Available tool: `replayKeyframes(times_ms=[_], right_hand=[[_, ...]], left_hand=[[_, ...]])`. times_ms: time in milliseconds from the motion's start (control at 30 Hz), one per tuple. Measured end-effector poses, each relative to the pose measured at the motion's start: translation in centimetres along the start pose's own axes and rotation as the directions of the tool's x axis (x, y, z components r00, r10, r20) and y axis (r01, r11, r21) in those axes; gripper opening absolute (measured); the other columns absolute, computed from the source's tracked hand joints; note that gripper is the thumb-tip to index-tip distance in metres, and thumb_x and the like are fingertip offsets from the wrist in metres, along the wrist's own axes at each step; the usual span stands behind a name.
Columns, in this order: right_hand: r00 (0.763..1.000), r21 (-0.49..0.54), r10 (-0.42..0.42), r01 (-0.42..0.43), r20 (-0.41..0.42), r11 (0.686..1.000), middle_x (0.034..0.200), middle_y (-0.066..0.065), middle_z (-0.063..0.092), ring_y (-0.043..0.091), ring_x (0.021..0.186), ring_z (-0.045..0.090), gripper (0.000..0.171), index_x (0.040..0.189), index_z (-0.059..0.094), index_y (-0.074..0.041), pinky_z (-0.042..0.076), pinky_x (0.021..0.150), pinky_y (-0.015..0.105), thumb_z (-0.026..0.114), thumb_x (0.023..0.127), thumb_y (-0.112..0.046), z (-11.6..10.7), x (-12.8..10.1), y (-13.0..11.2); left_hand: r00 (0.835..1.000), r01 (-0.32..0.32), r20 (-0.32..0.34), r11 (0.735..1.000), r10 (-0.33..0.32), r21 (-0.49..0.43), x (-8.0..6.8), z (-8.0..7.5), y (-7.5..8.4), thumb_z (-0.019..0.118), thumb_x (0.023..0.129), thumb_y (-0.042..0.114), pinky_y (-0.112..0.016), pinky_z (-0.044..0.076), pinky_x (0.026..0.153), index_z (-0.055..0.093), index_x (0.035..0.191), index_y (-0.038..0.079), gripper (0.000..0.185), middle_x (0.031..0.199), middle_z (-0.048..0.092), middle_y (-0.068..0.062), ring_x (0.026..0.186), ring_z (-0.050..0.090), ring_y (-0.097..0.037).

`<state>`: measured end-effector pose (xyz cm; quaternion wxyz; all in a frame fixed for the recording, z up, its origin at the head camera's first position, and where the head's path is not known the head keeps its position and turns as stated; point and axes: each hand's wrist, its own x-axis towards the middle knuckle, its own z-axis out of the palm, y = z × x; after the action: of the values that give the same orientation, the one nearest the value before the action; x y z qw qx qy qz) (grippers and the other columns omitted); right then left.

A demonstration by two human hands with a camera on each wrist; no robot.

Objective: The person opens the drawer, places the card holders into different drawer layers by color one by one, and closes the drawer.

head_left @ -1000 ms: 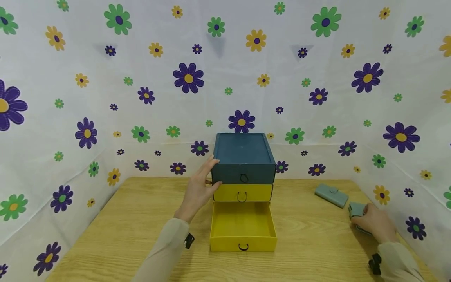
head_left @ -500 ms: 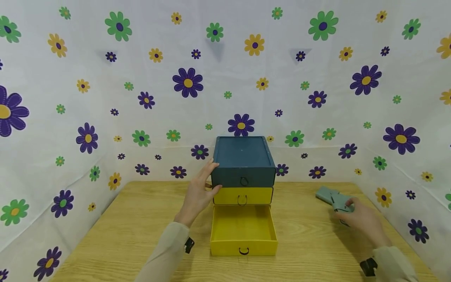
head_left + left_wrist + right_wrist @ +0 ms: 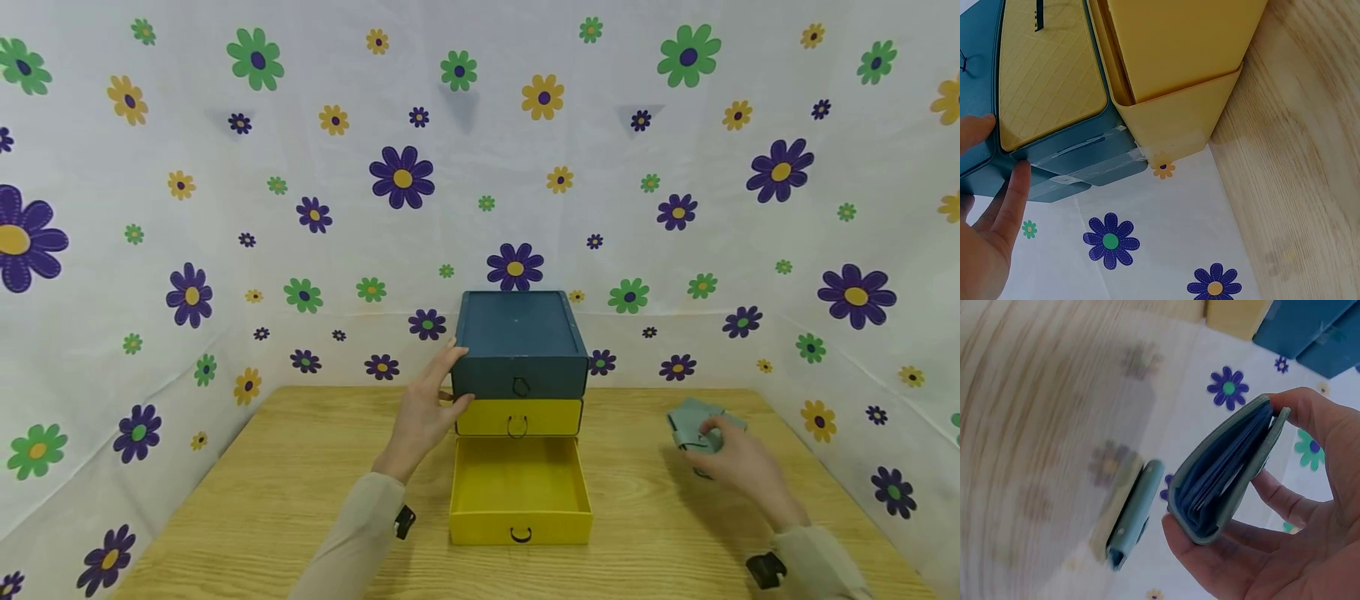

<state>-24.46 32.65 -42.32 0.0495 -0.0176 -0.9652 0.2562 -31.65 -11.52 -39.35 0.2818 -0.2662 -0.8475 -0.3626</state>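
A stack of drawers stands mid-table: a blue top drawer (image 3: 551, 377), a yellow middle drawer (image 3: 547, 417) and a yellow bottom drawer (image 3: 480, 527), pulled out with its bare floor showing. My left hand (image 3: 420, 421) rests on the stack's left corner, thumb on the front, other fingers along the side. To the right, my right hand (image 3: 742, 479) grips a light green wallet (image 3: 1210, 469) between thumb and fingers. It is slightly spread, with dark inner leaves showing in the right wrist view. Close behind it lies a longer green wallet (image 3: 1138, 512), partly covered in the head view.
The light wood table (image 3: 300, 500) runs to a white cloth (image 3: 337, 250) printed with flowers, which rises at the back and both sides. Each ring pull sits on a drawer front.
My right hand has lifted the wallet from the table's right side and carried it left, over the longer wallet. My left hand keeps its place on the stack.
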Motion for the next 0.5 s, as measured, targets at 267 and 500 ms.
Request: replayKeyframes(times_ms=[267,500], right_hand=[[0.999,0.034,-0.047,0.047,-0.001,0.998,0.077,0.005,0.052,0.018,0.063,0.045,0.058,0.123,0.053,-0.005,0.033,0.05,0.029,0.074,0.082,-0.04,1.1,-0.1,-1.7],[0.997,0.073,-0.071,0.069,0.018,0.995,0.1,0.017,0.064,0.019,0.062,0.048,0.052,0.121,0.053,-0.009,0.036,0.05,0.03,0.074,0.082,-0.036,1.9,-0.6,-3.8]], left_hand=[[1.0,-0.01,-0.011,1.0,0.01,-0.008,0.0,0.1,0.2,0.078,0.082,0.004,-0.035,0.061,0.076,0.046,0.144,0.023,0.072,0.157,0.037,-0.007,0.126,0.057,-0.031],[1.0,-0.016,-0.011,1.0,0.016,-0.01,0.0,0.1,0.2,0.078,0.082,0.004,-0.034,0.061,0.075,0.046,0.144,0.023,0.072,0.157,0.037,-0.008,0.126,0.057,-0.032]])
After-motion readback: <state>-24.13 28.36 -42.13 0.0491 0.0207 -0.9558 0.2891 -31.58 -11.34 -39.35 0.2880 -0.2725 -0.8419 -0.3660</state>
